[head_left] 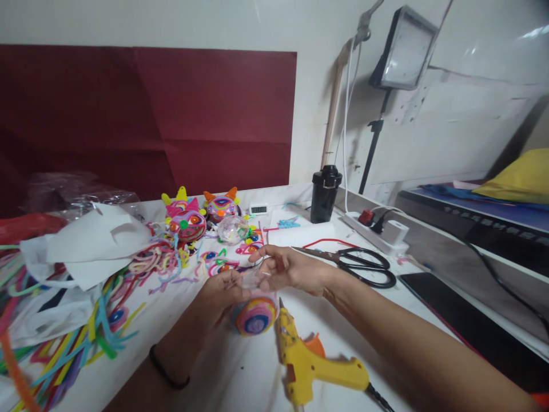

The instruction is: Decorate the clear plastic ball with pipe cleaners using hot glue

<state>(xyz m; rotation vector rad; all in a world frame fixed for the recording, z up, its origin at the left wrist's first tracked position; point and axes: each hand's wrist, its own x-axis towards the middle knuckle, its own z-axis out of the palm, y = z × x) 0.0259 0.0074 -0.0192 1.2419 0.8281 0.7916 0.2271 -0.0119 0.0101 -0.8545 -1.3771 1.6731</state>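
— Hands first: what are they on?

— Left hand (pixel 223 294) is wrapped round a clear ball (pixel 254 312) whose lower half is covered in coiled pipe cleaner, pink and orange with a purple centre. Fingers closed on it, held just above the white table (pixel 240 372), near the front edge. A black band sits on that wrist.

— And the other?

— Right hand (pixel 288 269) is at the top of the same ball, fingers loosely curled and touching the bare plastic rim (whether they pinch anything small there, I cannot tell from where I stand).

— What lies close by?

— Yellow glue gun (pixel 315 366) lies just beside the ball on the right, nozzle pointing up toward it. Black-handled scissors (pixel 364 266) rest behind the right wrist. Further back sit two finished spiky faces (pixel 189 220), another clear ball (pixel 231 229), a black canister (pixel 325 193) and a small white timer (pixel 258 209).

— The left side?

— Loose pipe cleaners (pixel 86 337) in many colours, heaped with white paper (pixel 92 243). A power strip (pixel 377 232) runs along the right edge, a lamp (pixel 405 48) above it.
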